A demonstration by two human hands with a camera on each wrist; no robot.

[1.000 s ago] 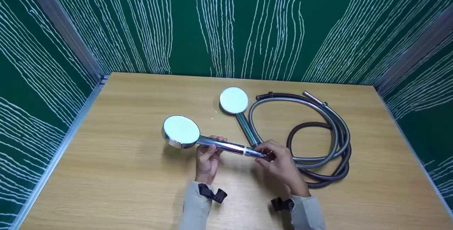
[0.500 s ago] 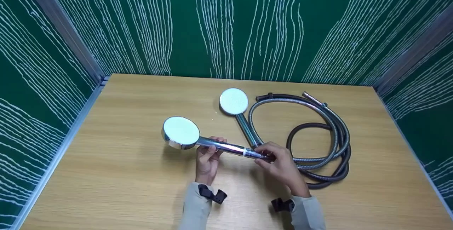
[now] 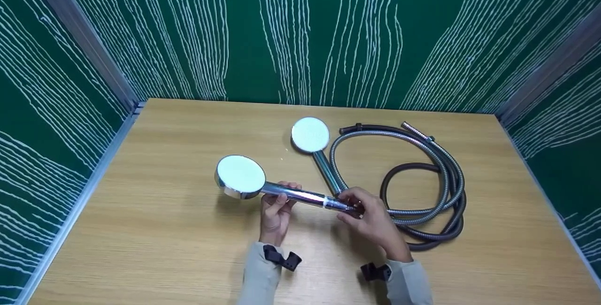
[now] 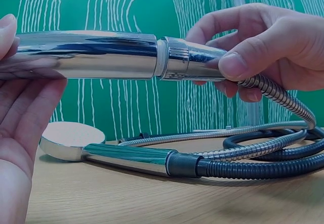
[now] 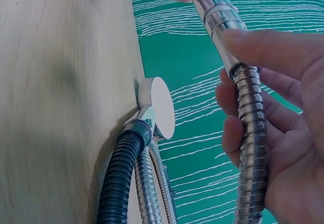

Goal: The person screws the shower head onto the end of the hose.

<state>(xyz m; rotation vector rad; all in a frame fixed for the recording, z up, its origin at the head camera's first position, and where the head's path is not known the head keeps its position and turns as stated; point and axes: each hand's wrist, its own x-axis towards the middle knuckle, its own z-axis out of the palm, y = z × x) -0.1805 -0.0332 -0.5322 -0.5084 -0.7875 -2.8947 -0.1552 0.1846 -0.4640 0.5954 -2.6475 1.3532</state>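
Note:
A chrome shower head (image 3: 241, 174) with a white face is held above the table, its handle slanting down to the right. My left hand (image 3: 275, 216) grips the middle of that handle. At the handle's lower end my right hand (image 3: 372, 218) pinches the tapered chrome connector (image 4: 195, 59) of a silver shower hose (image 5: 250, 128). In the left wrist view a thin pale ring shows between handle and connector. Behind the hands, a second shower head (image 3: 311, 134) lies face up on the table, with a black ribbed hose (image 4: 248, 169) joined to its handle.
The silver and black hoses (image 3: 458, 192) lie coiled together on the right of the wooden table (image 3: 164, 230). Green walls (image 3: 249, 37) with white wavy lines stand at the back and both sides.

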